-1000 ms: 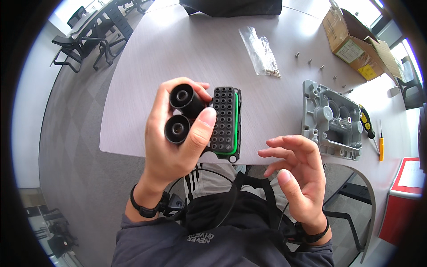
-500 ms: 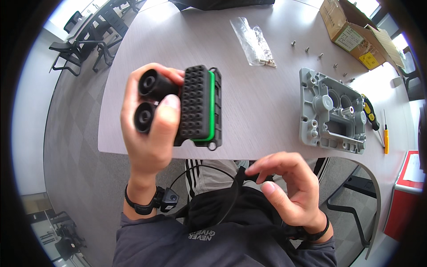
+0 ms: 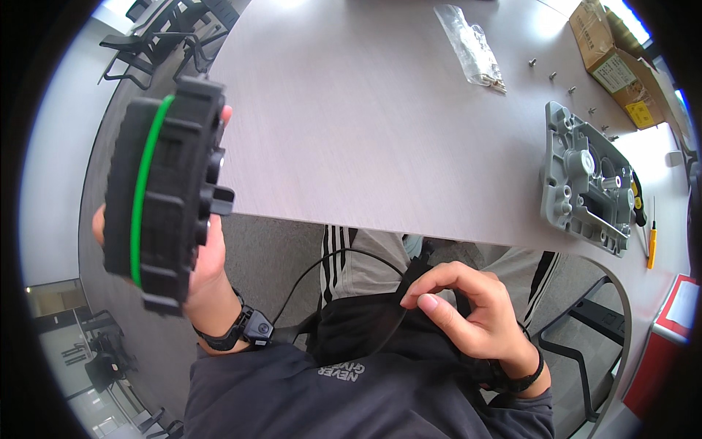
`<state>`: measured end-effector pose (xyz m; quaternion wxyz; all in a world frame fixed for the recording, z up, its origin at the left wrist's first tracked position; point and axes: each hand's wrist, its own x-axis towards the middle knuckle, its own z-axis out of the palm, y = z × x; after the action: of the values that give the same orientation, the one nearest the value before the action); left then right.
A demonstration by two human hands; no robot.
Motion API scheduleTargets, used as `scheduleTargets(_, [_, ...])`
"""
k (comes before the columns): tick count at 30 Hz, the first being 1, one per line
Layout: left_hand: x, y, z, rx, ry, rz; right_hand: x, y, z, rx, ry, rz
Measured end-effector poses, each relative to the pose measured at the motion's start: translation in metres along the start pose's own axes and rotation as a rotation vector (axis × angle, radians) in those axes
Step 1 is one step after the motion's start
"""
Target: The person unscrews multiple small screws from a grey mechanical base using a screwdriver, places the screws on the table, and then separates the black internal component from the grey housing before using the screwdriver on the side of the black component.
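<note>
Hands, two, one black housing (image 3: pixel 164 194), one grey casting (image 3: pixel 585 179)

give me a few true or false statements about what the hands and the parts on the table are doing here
1. The left hand holds a black block with a green band off the table edge. True.
2. The right hand rests on the grey metal casting. False: it is down at the person's lap, fingers on a black strap; the casting lies untouched on the table.
3. A clear bag of small parts lies on the table. True.
4. The cardboard box is in the left hand. False: it sits at the far right of the table.
</note>
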<state>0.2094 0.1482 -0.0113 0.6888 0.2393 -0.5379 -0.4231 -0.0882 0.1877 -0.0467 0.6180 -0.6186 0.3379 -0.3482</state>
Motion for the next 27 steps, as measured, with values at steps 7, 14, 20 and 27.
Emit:
scheduleTargets(7, [-0.020,0.006,0.044,-0.102,-0.067,-0.089,-0.008,0.011,0.026,0.408,-0.031,0.175])
scheduleTargets(14, [-0.033,0.022,0.051,-0.107,-0.042,0.031,0.003,0.069,0.059,1.445,0.146,0.465])
scheduleTargets(20, [-0.069,0.021,0.063,0.359,-0.173,0.137,0.017,0.040,0.096,1.529,0.116,0.504])
scheduleTargets(27, [-0.064,0.030,0.060,-0.009,-0.088,0.116,0.007,0.041,0.085,1.741,0.085,0.254])
